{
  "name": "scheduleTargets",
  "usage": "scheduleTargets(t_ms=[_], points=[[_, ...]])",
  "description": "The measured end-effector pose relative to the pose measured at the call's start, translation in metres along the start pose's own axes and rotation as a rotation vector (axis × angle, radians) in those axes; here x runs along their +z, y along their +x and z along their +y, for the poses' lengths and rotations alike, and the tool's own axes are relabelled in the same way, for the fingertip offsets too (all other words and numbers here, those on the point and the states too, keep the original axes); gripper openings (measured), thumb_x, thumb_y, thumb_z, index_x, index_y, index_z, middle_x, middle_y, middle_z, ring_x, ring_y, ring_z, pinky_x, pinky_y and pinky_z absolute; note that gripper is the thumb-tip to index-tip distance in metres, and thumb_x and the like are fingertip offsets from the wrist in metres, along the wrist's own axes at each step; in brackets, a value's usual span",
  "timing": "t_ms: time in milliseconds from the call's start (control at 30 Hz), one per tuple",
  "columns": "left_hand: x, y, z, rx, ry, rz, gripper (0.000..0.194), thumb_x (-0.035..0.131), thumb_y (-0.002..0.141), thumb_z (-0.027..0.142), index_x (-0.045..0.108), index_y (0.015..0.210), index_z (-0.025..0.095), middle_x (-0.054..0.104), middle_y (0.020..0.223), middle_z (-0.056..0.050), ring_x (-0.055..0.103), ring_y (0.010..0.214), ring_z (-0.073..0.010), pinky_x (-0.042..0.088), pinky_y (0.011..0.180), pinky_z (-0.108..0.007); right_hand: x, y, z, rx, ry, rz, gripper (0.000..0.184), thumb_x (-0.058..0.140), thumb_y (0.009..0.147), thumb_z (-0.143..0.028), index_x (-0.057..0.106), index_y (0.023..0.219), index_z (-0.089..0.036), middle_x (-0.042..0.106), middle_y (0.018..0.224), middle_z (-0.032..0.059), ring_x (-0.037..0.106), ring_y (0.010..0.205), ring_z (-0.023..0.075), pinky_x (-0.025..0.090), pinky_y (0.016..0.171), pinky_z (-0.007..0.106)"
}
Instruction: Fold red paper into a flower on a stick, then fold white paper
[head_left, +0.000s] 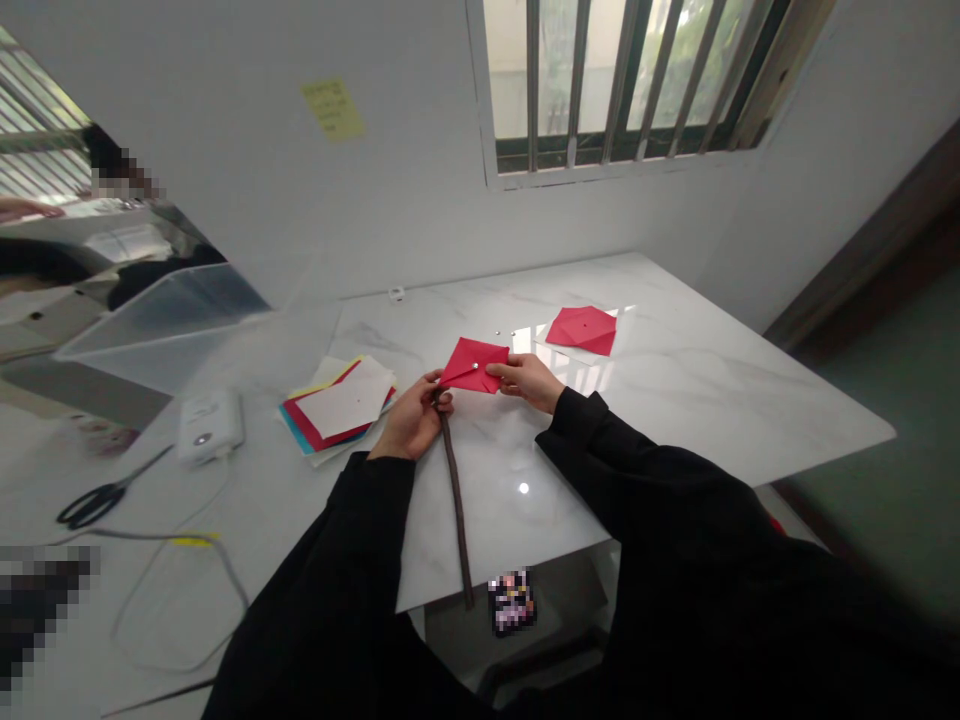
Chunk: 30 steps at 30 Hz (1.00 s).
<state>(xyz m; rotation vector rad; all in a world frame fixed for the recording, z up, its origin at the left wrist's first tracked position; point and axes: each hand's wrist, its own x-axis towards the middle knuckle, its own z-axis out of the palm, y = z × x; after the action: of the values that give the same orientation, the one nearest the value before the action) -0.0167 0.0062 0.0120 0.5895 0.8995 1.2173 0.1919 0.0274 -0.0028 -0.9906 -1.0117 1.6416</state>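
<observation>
A red folded paper [466,368], like a small envelope with a pale, shiny dot near its middle, is held above the white marbled table. My left hand [415,418] is closed around the top of a thin brown stick [454,480], right at the paper's left corner; whether its fingers also pinch the paper is hard to see. The stick slants down past the table's front edge. With thumb and fingers, my right hand [531,378] pinches the right side of the red paper.
Stacked coloured paper sheets [341,405] lie left of my hands. Another red folded paper [585,330] rests on white paper at the back right. Scissors [105,498], a white power adapter [210,428] and a grey cable [225,560] are on the left. A clear plastic bin [172,320] stands behind them.
</observation>
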Motion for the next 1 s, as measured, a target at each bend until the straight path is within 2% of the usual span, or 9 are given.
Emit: scheduleTargets(t_ms=[167, 300, 367, 467, 600, 733, 867, 1000], points=[[0.004, -0.004, 0.002, -0.015, 0.041, 0.030, 0.013, 0.060, 0.091, 0.023, 0.065, 0.096, 0.013, 0.057, 0.074, -0.001, 0.047, 0.050, -0.0074, 0.035, 0.042, -0.017, -0.003, 0.004, 0.005, -0.025, -0.106, 0.003, 0.015, 0.079, 0.080, -0.025, 0.071, 0.082, -0.013, 0.058, 0.062, -0.0014, 0.047, 0.054, 0.0076, 0.035, 0.051, 0.021], [0.007, -0.008, -0.005, 0.080, 0.201, -0.075, 0.023, 0.080, 0.078, 0.028, 0.061, 0.083, 0.015, 0.054, 0.071, 0.003, 0.042, 0.050, -0.0047, 0.029, 0.042, -0.016, -0.003, 0.006, 0.009, -0.033, -0.174, -0.026, 0.016, 0.079, 0.081, -0.027, 0.072, 0.083, -0.013, 0.054, 0.058, -0.0029, 0.045, 0.052, 0.0080, 0.032, 0.049, 0.022], [0.007, -0.008, -0.009, 0.121, 0.311, -0.113, 0.028, 0.084, 0.074, 0.030, 0.062, 0.083, 0.016, 0.052, 0.069, 0.004, 0.037, 0.048, -0.0033, 0.024, 0.042, -0.016, -0.004, 0.006, 0.010, -0.047, -0.208, -0.044, 0.016, 0.078, 0.082, -0.028, 0.073, 0.085, -0.012, 0.054, 0.058, -0.0030, 0.044, 0.052, 0.0082, 0.032, 0.049, 0.022], [0.006, -0.009, -0.012, 0.130, 0.454, -0.116, 0.033, 0.086, 0.071, 0.037, 0.065, 0.087, 0.016, 0.048, 0.063, 0.006, 0.031, 0.044, -0.0029, 0.016, 0.041, -0.018, -0.003, 0.006, 0.011, -0.077, -0.245, -0.072, 0.016, 0.076, 0.083, -0.027, 0.074, 0.087, -0.012, 0.055, 0.058, -0.0031, 0.044, 0.052, 0.0083, 0.033, 0.050, 0.022], [0.007, -0.011, -0.012, 0.112, 0.558, -0.082, 0.039, 0.085, 0.072, 0.045, 0.060, 0.078, 0.017, 0.043, 0.054, 0.008, 0.029, 0.041, -0.0037, 0.014, 0.041, -0.020, -0.001, 0.005, 0.013, -0.113, -0.265, -0.097, 0.018, 0.077, 0.083, -0.026, 0.075, 0.094, -0.012, 0.065, 0.066, -0.0004, 0.046, 0.054, 0.0081, 0.034, 0.052, 0.022], [0.009, -0.013, -0.012, 0.086, 0.585, -0.058, 0.036, 0.081, 0.077, 0.044, 0.057, 0.076, 0.017, 0.041, 0.049, 0.008, 0.028, 0.039, -0.0041, 0.015, 0.041, -0.021, 0.001, 0.002, 0.012, -0.169, -0.276, -0.092, 0.021, 0.077, 0.083, -0.025, 0.074, 0.100, -0.013, 0.070, 0.071, 0.0017, 0.052, 0.057, 0.0093, 0.035, 0.052, 0.021], [0.010, -0.014, -0.012, 0.076, 0.573, -0.051, 0.034, 0.079, 0.079, 0.042, 0.056, 0.074, 0.017, 0.042, 0.049, 0.008, 0.027, 0.038, -0.0037, 0.014, 0.041, -0.021, 0.000, 0.003, 0.011, -0.207, -0.240, -0.109, 0.027, 0.078, 0.081, -0.026, 0.073, 0.106, -0.016, 0.074, 0.081, 0.0034, 0.064, 0.069, 0.0134, 0.046, 0.061, 0.022], [0.010, -0.014, -0.011, 0.063, 0.553, -0.058, 0.033, 0.080, 0.079, 0.039, 0.056, 0.073, 0.017, 0.041, 0.048, 0.008, 0.027, 0.038, -0.0038, 0.013, 0.041, -0.021, -0.002, 0.007, 0.014, -0.245, -0.295, -0.124, 0.024, 0.076, 0.083, -0.027, 0.071, 0.104, -0.016, 0.074, 0.085, 0.0046, 0.066, 0.074, 0.0154, 0.051, 0.069, 0.027]])
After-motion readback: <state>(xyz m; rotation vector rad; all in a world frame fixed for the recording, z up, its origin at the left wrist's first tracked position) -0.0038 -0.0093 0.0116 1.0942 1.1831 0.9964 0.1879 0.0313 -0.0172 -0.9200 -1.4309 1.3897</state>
